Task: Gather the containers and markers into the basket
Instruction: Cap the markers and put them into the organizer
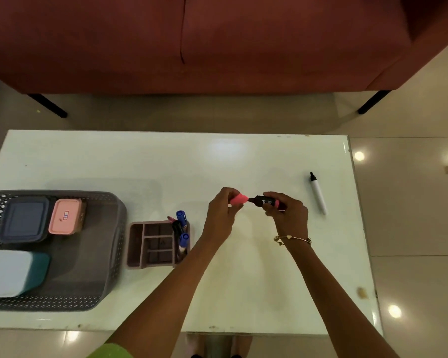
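Observation:
Above the middle of the white table, my left hand point(221, 211) pinches a pink cap point(238, 198), and my right hand point(286, 211) grips the black-and-pink highlighter point(265, 202); cap and tip almost touch. A white marker with a black cap point(318, 193) lies at the right. The grey basket point(93, 200) at the left holds a dark blue container point(24, 219), a pink container point(65, 216) and a pale blue and teal container point(11, 272). Beside it, a mauve organizer point(140, 244) has several markers point(182, 223) standing in its right slot.
The white table point(166, 161) has its far edge toward a red sofa point(191, 42) on black legs. Shiny tiled floor point(411, 202) lies to the right. My feet show below the near table edge.

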{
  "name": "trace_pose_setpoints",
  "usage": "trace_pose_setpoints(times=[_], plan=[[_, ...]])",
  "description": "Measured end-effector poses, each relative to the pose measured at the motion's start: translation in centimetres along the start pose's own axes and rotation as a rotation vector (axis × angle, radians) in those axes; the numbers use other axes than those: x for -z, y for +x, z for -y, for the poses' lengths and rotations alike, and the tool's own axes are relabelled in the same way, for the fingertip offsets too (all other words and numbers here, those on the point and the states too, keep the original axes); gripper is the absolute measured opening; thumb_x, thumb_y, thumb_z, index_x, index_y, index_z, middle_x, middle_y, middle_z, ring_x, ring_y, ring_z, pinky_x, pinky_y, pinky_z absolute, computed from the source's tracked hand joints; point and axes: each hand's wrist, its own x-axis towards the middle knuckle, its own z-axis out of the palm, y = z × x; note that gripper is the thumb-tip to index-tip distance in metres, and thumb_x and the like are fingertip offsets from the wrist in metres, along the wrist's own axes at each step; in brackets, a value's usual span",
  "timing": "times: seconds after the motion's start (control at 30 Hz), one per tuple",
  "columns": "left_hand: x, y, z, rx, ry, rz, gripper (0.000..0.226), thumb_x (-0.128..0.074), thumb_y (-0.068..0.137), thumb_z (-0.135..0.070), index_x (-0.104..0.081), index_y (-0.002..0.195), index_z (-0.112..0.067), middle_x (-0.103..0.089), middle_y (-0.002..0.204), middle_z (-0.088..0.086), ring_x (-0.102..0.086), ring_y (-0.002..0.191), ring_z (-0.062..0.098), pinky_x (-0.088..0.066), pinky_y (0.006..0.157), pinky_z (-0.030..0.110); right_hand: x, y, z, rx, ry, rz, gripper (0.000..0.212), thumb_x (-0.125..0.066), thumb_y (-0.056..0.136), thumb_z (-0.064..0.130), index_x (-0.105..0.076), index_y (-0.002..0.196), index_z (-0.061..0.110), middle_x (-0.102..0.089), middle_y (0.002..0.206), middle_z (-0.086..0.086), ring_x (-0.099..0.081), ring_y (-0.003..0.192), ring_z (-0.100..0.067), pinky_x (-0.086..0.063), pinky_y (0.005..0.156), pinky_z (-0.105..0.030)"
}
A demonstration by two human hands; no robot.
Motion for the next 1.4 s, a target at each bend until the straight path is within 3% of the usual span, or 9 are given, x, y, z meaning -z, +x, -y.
trace_pose_setpoints(times=[0.07, 0.23, 0.4, 0.6, 0.77, 0.9, 1.03, 1.27, 1.4], plan=[[0.3, -0.9, -1.0, -0.009, -0.032, 0.048, 0.016, -0.063, 0.085, -0.012, -0.058, 0.099, -0.004, -0.064, 0.097, 0.008, -0.059, 0.09, 0.023, -0.05, 0.079, 0.03, 0.5, -0.7, 0.5, 0.041, -0.04, 0.031, 0.024, -0.066, 0.074, -0.002, -0.071, 0.095, 0.008, -0.072, 0.089, -0.014, -0.066, 0.077, -0.032, -0.05, 0.077, -0.031], [1.5, -2.3, -2.4, 0.036, -0.092, 0.077, 0.02, -0.069, 0.078, -0.004, -0.067, 0.099, -0.005, -0.066, 0.089, -0.001, -0.062, 0.075, 0.0, -0.046, 0.07, 0.003, 1.7, -1.9, 1.6, 0.136, -0.072, 0.123, 0.023, -0.067, 0.075, -0.001, -0.072, 0.094, 0.011, -0.071, 0.08, -0.014, -0.064, 0.066, -0.011, -0.043, 0.064, -0.008], [2.9, -2.9, -2.9, 0.053, -0.111, 0.158, 0.022, -0.071, 0.075, 0.002, -0.07, 0.097, -0.001, -0.067, 0.079, 0.008, -0.062, 0.053, -0.005, -0.051, 0.062, 0.008, 2.1, -3.1, 1.8, 0.145, -0.116, 0.207, 0.022, -0.067, 0.075, -0.003, -0.071, 0.094, 0.009, -0.066, 0.069, -0.01, -0.055, 0.052, 0.011, -0.037, 0.061, 0.002], [4.6, -5.1, -2.9, 0.055, -0.048, 0.171, 0.027, -0.076, 0.072, -0.01, -0.071, 0.098, -0.009, -0.073, 0.094, 0.007, -0.063, 0.08, 0.004, -0.044, 0.071, 0.0, 0.6, -5.0, 1.1, 0.201, -0.257, 0.369, 0.017, -0.073, 0.072, 0.01, -0.071, 0.088, 0.016, -0.07, 0.076, 0.001, -0.06, 0.064, -0.001, -0.042, 0.062, -0.007], [7.4, -7.7, -3.6, 0.111, -0.209, 0.093, 0.045, -0.078, 0.071, -0.015, -0.064, 0.113, -0.019, -0.066, 0.104, -0.008, -0.061, 0.102, 0.006, -0.049, 0.084, 0.009, -0.8, -6.8, 2.5, 0.222, -0.254, 0.394, 0.016, -0.076, 0.069, 0.012, -0.07, 0.083, 0.018, -0.063, 0.068, 0.014, -0.056, 0.068, 0.01, -0.039, 0.059, -0.004], [11.7, -10.0, -2.9, 0.13, -0.259, -0.162, 0.023, -0.071, 0.079, -0.017, -0.067, 0.101, -0.022, -0.068, 0.093, -0.013, -0.064, 0.085, -0.006, -0.05, 0.075, 0.009, -3.8, -8.7, 5.6, 0.208, -0.04, 0.293, 0.017, -0.073, 0.067, 0.007, -0.062, 0.077, 0.015, -0.069, 0.072, 0.001, -0.065, 0.069, -0.004, -0.05, 0.065, -0.012], [16.2, -10.9, 0.1, 0.129, -0.095, -0.278, 0.018, -0.063, 0.085, -0.015, -0.067, 0.103, -0.013, -0.07, 0.094, -0.001, -0.066, 0.084, 0.001, -0.051, 0.076, 0.01, -8.7, -9.9, 9.5, 0.318, 0.068, 0.295, 0.024, -0.072, 0.062, -0.002, -0.057, 0.073, 0.011, -0.06, 0.07, -0.001, -0.057, 0.065, -0.015, -0.054, 0.067, -0.028], [21.2, -10.9, 4.1, 0.158, 0.055, -0.371, 0.021, -0.058, 0.089, -0.012, -0.065, 0.109, -0.013, -0.066, 0.1, -0.005, -0.062, 0.088, 0.01, -0.047, 0.078, 0.016, -17.9, -9.9, 12.3, 0.35, -0.139, 0.4, 0.019, -0.068, 0.071, 0.007, -0.063, 0.088, 0.011, -0.068, 0.087, -0.009, -0.06, 0.081, -0.024, -0.049, 0.077, -0.034], [22.5, -10.6, 5.8, 0.178, 0.072, -0.393, 0.022, -0.056, 0.09, -0.009, -0.064, 0.11, -0.01, -0.064, 0.102, -0.004, -0.059, 0.088, 0.01, -0.042, 0.074, 0.008, -21.0, -9.7, 12.0, 0.301, -0.378, 0.514, 0.018, -0.063, 0.078, 0.009, -0.063, 0.096, 0.008, -0.065, 0.1, -0.016, -0.059, 0.094, -0.03, -0.045, 0.083, -0.037]])
